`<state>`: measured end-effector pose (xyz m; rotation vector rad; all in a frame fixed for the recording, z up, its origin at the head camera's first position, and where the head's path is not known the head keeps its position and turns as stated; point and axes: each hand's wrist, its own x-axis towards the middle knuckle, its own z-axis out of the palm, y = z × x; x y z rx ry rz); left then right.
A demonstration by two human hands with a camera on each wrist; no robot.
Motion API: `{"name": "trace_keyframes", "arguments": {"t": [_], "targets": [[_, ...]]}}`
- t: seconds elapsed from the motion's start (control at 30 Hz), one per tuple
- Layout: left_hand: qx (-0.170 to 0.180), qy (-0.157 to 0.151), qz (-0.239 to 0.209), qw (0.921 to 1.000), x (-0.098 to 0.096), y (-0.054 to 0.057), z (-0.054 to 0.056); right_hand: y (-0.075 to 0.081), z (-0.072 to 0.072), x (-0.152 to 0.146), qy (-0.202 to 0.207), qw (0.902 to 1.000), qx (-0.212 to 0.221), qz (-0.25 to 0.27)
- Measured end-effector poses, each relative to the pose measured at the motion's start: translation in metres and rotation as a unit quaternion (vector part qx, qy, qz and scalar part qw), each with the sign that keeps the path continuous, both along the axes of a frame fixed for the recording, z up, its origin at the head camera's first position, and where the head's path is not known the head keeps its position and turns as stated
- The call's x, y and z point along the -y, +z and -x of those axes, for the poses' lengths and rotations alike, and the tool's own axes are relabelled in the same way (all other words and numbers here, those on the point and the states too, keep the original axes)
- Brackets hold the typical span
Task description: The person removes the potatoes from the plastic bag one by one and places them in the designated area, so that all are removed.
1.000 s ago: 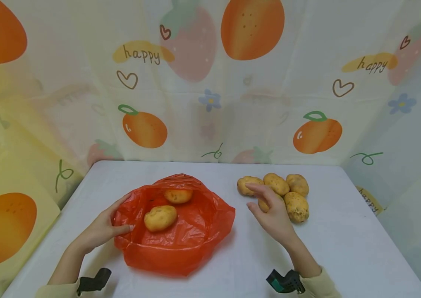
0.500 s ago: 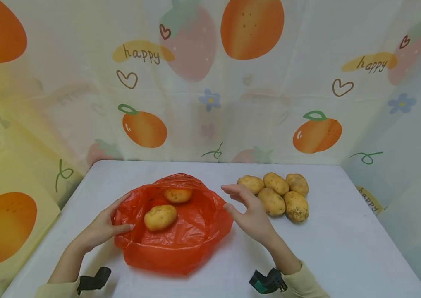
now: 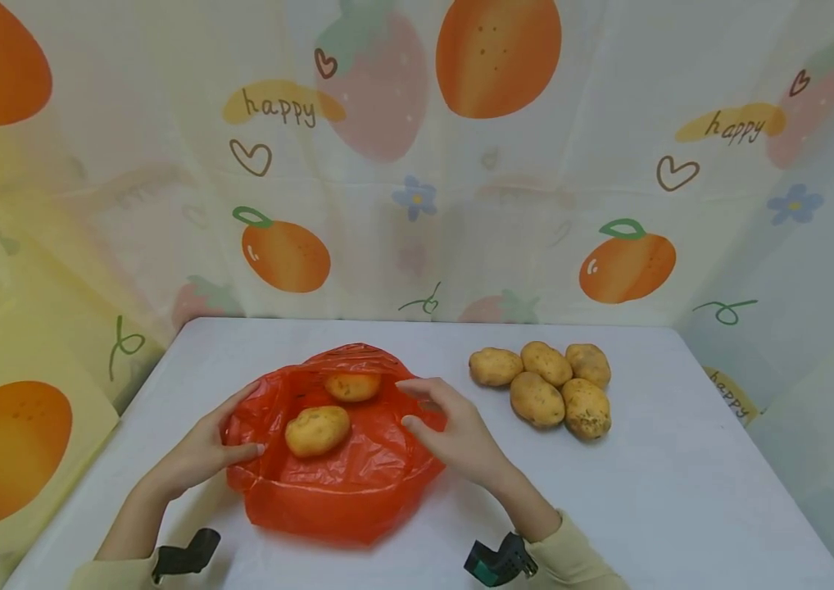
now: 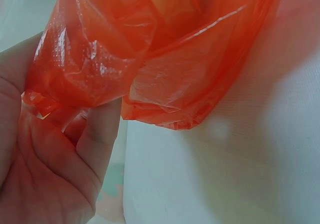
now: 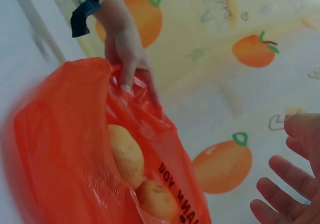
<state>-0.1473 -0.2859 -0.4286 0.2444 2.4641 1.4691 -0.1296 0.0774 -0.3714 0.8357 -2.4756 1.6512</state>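
A red plastic bag (image 3: pixel 343 516) lies on the table with its mouth spread. Two potatoes are inside: one in front (image 3: pixel 317 432) and another (image 3: pixel 352 387) behind it, partly covered by the bag's upper edge. My left hand (image 3: pixel 203 451) grips the bag's left rim, thumb inside the mouth and the other fingers behind the plastic. At the bag's right side, my right hand (image 3: pixel 461 434) is held with fingers spread and nothing in its grasp. Its fingertips overlap the bag in the head view; the right wrist view shows those fingers (image 5: pixel 282 194) apart from the plastic.
Several loose potatoes (image 3: pixel 537 400) sit in a cluster on the white table (image 3: pixel 668 492), right of the bag. A fruit-patterned cloth (image 3: pixel 491 246) hangs behind and along the sides. Dark printed letters (image 5: pixel 175 189) show on the bag.
My right hand has moved left, from over the loose potatoes to the bag's right side. My left hand keeps its hold on the rim, and both potatoes in the bag stay put.
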Motion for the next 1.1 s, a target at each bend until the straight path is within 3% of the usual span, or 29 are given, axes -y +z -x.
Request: {"name": "trace_keyframes", "arguments": {"t": [0.13,0.23,0.47,0.83,1.1], "targets": [[0.001,0.003,-0.002,1.0000,0.000,-0.001,0.001,0.018,-0.005,0.010,0.013,0.9999,0.008,-0.009],[-0.001,0.004,0.000,1.0000,0.000,-0.002,0.001,0.022,-0.003,0.016,0.020,0.9996,0.017,-0.015],[-0.003,0.006,0.004,1.0000,0.000,-0.003,0.000,-0.008,0.024,0.029,0.043,0.9986,0.024,-0.019],[0.003,0.008,0.002,1.0000,0.000,-0.003,0.000,-0.009,0.039,0.048,0.042,0.9958,0.045,-0.068],[0.006,0.008,-0.003,0.9999,-0.001,-0.002,0.001,-0.015,0.052,0.060,0.048,0.9942,0.079,-0.055]]}}
